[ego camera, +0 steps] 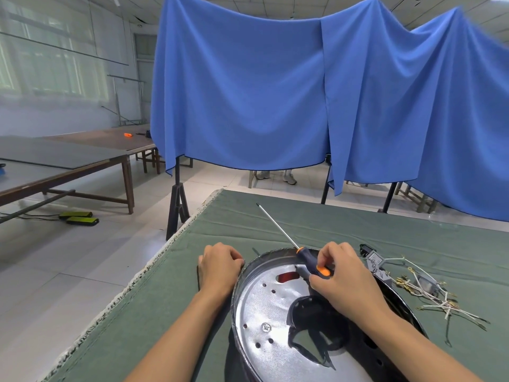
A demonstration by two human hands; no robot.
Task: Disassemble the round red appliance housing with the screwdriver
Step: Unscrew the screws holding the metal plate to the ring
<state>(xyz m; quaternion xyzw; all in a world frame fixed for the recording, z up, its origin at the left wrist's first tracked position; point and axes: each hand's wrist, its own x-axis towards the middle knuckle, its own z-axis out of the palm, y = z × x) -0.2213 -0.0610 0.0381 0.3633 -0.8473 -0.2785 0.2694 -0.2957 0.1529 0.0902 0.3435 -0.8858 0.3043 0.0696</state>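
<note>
Your right hand (341,279) grips the screwdriver (311,264) handle, shaft pointing away; left hand (219,264), fingers curled, grasps the housing (264,307) rim on the green table (358,230)

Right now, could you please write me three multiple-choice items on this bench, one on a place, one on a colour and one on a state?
1. Where does the wire bundle lie?
A. right of the housing
B. left of it
C. inside it

2. What colours is the screwdriver handle?
A. red and white
B. orange and dark blue
C. green

3. Where does the screwdriver tip point?
A. into a screw
B. at the wires
C. up and away, free

Answers: 1 A, the wires lie beside the right hand; 2 B, handle shows; 3 C, the shaft rises clear while the left hand steadies the rim.
</note>
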